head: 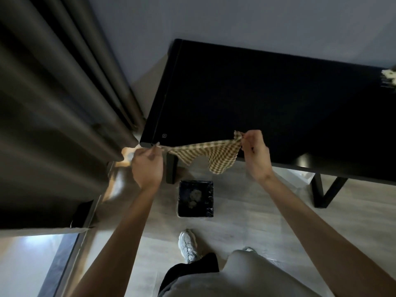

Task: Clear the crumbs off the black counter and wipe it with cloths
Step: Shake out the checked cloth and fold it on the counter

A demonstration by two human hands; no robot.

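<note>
Black glossy surface stood behind the black-lined bin. Over the bin, left hand and right hand pinched corners of a tan checked cloth, likely shaking off crumbs; wiping would need it regathered.

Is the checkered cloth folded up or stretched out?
Stretched out. The left hand and right hand each pinch a corner, and the checkered cloth sags open between them.

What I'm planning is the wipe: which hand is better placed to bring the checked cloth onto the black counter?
Probably the right hand: it pinches the checked cloth at the front edge of the black counter. The left hand pinches the other corner off the counter's end, near the curtain.
</note>
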